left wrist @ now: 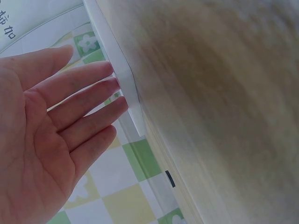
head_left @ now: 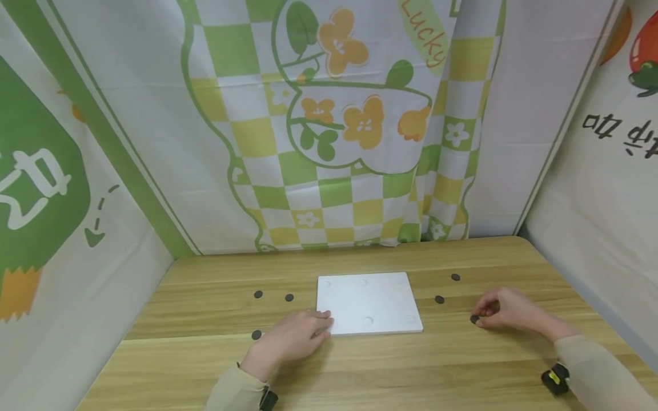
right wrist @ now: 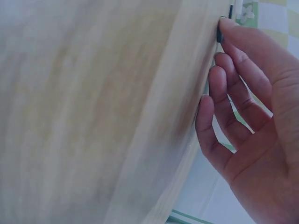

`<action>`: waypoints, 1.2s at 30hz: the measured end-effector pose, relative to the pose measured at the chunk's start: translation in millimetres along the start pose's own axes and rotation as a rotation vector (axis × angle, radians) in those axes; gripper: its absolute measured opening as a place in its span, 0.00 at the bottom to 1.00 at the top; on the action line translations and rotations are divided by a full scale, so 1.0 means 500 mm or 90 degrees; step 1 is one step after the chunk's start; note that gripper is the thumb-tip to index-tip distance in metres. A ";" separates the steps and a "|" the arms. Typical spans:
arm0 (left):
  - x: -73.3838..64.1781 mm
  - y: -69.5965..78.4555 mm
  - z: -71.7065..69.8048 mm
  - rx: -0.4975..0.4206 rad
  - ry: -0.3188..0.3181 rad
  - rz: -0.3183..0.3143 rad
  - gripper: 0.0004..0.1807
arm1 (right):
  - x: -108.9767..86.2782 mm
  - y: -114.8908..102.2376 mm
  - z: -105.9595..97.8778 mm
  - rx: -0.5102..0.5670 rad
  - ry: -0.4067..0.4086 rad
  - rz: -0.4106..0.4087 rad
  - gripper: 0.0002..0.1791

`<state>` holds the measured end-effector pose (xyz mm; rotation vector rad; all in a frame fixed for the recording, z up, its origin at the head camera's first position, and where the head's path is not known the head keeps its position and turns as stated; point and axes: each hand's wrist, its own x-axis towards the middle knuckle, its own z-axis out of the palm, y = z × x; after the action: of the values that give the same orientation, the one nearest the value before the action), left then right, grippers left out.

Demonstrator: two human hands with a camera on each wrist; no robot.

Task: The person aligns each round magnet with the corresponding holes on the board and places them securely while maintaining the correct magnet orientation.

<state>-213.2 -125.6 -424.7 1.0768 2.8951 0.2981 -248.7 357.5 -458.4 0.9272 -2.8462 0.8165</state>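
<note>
A white rectangular board with several shallow round marks on its face lies flat on the wooden table. My left hand rests its fingertips on the board's near left corner; in the left wrist view that hand has its fingers extended, the tips against the board's edge. To the right of the board, my right hand pinches a small dark round disc at the tabletop. The right wrist view shows the disc edge-on at the thumb and index fingertips, the other fingers loosely bent.
Two more dark discs, a far one and a nearer one, lie right of the board. Left of it lie three others: one, another, and one beside my left wrist. Printed curtains hang behind the table.
</note>
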 end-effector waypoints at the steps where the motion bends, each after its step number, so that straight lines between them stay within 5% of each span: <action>1: 0.000 0.000 -0.001 -0.002 0.000 0.000 0.19 | 0.001 0.000 0.001 -0.002 0.001 0.000 0.07; 36: 0.001 -0.004 0.005 -0.004 -0.001 -0.002 0.19 | 0.013 -0.001 0.019 -0.040 0.076 -0.123 0.11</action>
<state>-214.5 -126.3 -427.4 1.0715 2.8918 0.3065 -252.6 349.0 -465.4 1.0842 -2.6158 0.7299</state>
